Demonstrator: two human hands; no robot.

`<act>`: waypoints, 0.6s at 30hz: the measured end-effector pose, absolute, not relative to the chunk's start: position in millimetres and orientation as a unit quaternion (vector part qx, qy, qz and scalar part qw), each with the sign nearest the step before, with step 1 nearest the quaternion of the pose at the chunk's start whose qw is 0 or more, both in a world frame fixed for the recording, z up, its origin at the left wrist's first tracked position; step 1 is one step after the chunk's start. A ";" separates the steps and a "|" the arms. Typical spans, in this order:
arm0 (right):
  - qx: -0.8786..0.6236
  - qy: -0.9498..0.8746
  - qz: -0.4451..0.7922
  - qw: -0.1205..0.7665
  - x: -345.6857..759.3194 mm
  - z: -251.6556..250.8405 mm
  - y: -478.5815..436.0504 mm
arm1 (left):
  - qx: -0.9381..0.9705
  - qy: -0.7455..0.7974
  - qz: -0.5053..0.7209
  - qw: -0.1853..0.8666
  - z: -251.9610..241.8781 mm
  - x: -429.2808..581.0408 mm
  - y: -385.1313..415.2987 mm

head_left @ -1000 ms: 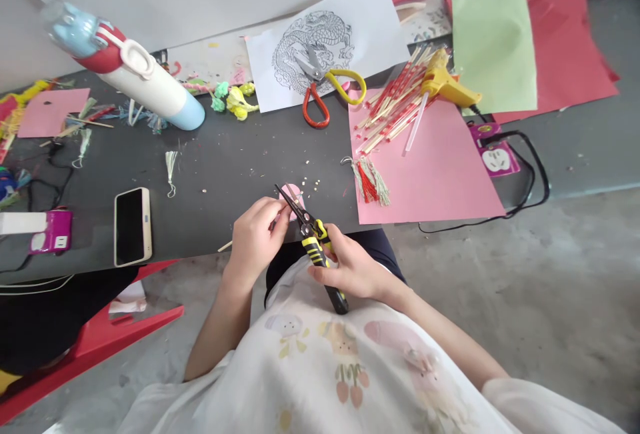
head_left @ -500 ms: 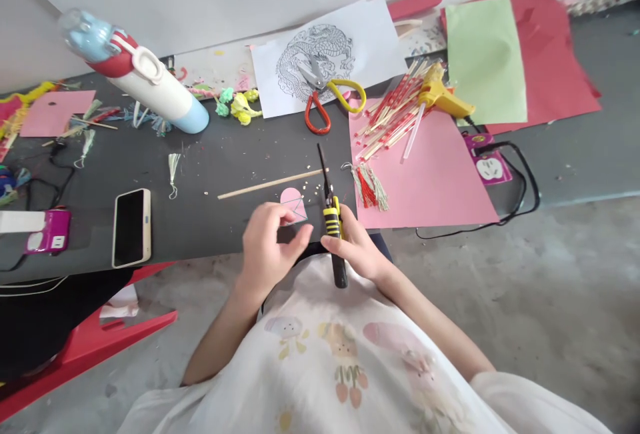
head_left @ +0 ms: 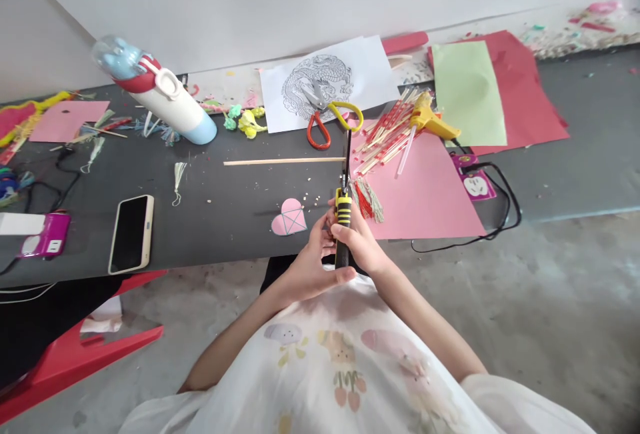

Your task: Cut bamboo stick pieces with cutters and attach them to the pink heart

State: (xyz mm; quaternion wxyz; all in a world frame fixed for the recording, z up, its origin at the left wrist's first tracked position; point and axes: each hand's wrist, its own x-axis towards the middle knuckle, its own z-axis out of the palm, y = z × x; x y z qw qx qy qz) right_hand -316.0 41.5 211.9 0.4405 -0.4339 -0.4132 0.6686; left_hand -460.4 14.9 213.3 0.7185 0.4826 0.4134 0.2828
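My right hand (head_left: 363,241) is closed round a hand tool (head_left: 343,217) with a black-and-yellow handle, its thumb lying along the front. The tool stands edge-on to me, a thin dark end pointing away, so its exact kind is unclear. From the other side my left hand (head_left: 313,264) cups the lower handle, thumb across its end and fingers partly hidden. A pink paper heart (head_left: 290,217) with dark crossing lines lies on the table left of the tool. Beyond it rests a thin wooden stick (head_left: 280,161), its right end near the tool's tip.
Scissors (head_left: 320,121) lie on a dragon drawing (head_left: 280,94). To the right are a yellow glue gun (head_left: 433,121), red-tipped sticks (head_left: 387,131), tassels (head_left: 369,201), pink paper (head_left: 425,201) and a purple power strip (head_left: 475,184). Leftward are a bottle (head_left: 165,94) and a phone (head_left: 131,234).
My left hand has left the heart and come right to the tool's handle. The heart now shows whole. The tool has turned more upright in my right hand; the view has shifted slightly.
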 end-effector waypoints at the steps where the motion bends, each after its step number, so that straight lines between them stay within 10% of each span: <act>1: -0.442 -0.414 0.666 0.436 -316.1 214.5 41.6 | 0.478 0.409 0.288 0.722 211.4 -458.9 14.8; 18: -0.564 -0.462 0.575 0.370 -321.5 245.4 33.6 | 0.515 0.364 0.263 0.730 204.2 -451.8 11.3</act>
